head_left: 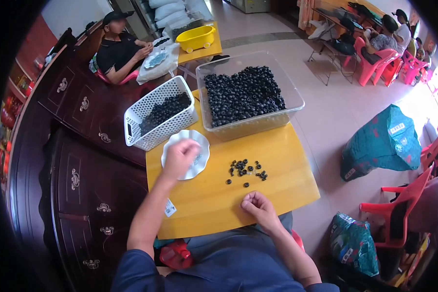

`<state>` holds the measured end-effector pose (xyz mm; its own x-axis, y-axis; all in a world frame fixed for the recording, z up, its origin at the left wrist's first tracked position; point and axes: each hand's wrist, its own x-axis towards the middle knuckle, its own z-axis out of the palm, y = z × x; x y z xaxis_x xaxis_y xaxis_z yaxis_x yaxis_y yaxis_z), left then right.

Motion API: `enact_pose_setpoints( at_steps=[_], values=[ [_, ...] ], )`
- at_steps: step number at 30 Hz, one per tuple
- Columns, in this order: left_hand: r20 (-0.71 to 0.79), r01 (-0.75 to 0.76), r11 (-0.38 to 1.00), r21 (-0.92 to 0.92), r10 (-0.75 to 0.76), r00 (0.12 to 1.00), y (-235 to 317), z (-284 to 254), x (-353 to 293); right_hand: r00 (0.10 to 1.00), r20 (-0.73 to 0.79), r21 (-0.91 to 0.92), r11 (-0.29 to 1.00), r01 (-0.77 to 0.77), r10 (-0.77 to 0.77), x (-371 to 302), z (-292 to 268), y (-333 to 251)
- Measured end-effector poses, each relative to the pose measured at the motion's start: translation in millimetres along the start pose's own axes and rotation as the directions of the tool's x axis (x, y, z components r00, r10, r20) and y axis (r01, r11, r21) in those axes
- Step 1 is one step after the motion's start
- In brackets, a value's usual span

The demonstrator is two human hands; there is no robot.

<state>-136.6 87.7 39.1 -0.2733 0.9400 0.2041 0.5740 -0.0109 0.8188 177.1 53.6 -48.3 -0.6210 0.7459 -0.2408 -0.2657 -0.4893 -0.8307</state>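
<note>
My left hand (182,155) is over a white wavy-rimmed plate (202,165) that holds small pale bits. Its fingers are drawn together and a little blurred, so whatever they hold cannot be made out. Close to the near edge of the yellow table (204,209), my right hand (259,208) has thumb and fingertips pressed together; anything between them is hidden. Just beyond it lies a loose group of small black ring-shaped parts (243,170), with a few tiny clear pieces among them.
A clear plastic bin (250,127) and a white perforated basket (168,138), both with many black parts, stand at the table's far side. Dark drawers (78,170) line the left. Green bags (382,143) and red chairs (413,202) are at right. A person (121,53) sits beyond.
</note>
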Motion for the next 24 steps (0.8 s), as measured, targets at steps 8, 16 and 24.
enact_pose_setpoints(
  at_steps=[8,16,24],
  values=[
    [0.291,-0.500,0.831,0.245,0.429,0.855,35,114,-49,0.998,0.006,-0.068,0.996,0.062,-0.062,-1,-6,6],
    [0.394,-0.444,0.817,0.368,0.296,0.870,25,130,-43,0.998,0.026,-0.063,0.996,0.055,-0.053,-1,-12,12],
    [0.409,-0.523,0.787,0.326,0.382,0.829,8,136,-37,0.999,0.016,-0.054,0.998,0.044,-0.044,-3,-8,8]
  ],
)
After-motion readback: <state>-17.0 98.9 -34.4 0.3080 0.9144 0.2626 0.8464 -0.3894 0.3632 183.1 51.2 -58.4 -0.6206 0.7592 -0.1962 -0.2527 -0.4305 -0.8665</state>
